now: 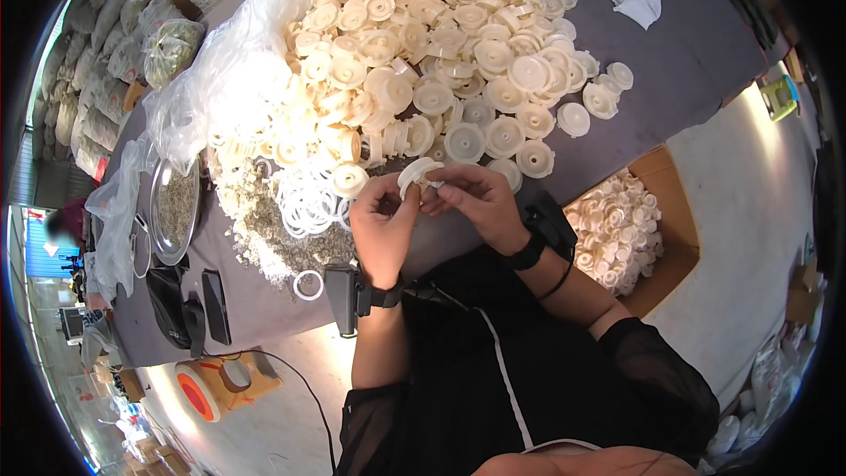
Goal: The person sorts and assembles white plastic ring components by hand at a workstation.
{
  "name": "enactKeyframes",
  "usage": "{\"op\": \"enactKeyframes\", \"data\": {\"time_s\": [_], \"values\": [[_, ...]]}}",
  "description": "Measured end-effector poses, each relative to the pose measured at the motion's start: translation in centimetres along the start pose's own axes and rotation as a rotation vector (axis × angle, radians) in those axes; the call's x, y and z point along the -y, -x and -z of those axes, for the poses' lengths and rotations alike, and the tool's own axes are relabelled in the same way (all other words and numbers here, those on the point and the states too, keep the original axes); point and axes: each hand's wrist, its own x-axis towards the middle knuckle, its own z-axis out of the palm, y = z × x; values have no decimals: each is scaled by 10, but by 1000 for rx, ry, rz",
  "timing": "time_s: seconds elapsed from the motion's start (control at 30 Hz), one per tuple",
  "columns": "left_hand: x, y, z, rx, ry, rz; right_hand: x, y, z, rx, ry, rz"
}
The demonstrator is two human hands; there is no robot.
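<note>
My left hand (383, 222) and my right hand (476, 203) meet at the table's near edge, both gripping one cream plastic disc part (417, 174) between their fingertips. Just beyond the hands lies a big heap of the same cream disc parts (441, 62) on the grey table (696, 62). Thin white rings (304, 203) and a spread of small pale bits (264, 229) lie left of my left hand. One loose white ring (308, 285) rests near the table edge.
A cardboard box (671, 211) with several cream parts stands at my right. Clear plastic bags (220, 70) sit at the left of the heap. A round metal tray (174, 207), a black phone (216, 306), a tape roll (196, 390) and stacked sacks (97, 62) are further left.
</note>
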Motion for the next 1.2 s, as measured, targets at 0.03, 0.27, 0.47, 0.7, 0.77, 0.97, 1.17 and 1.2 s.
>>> {"op": "enactKeyframes", "data": {"time_s": [0.03,0.27,0.47,0.7,0.77,0.97,1.17,1.2], "values": [[2,-1,2,34,-23,-46,-1,0,1,9,18,-15],[-18,14,14,133,141,22,-6,0,-5,54,69,-10],[-16,23,16,137,-28,-39,-7,7,0,14,170,-81],[-17,33,20,167,24,-29,10,8,-8,-82,451,92],[-15,36,22,227,39,13,10,11,-2,57,180,-137],[-23,55,12,112,102,-17,-5,16,3,115,204,-122],[-8,73,13,50,25,-49,-15,29,-8,99,277,-114],[-5,76,14,30,111,-30,-19,29,-13,68,339,-70]]}}
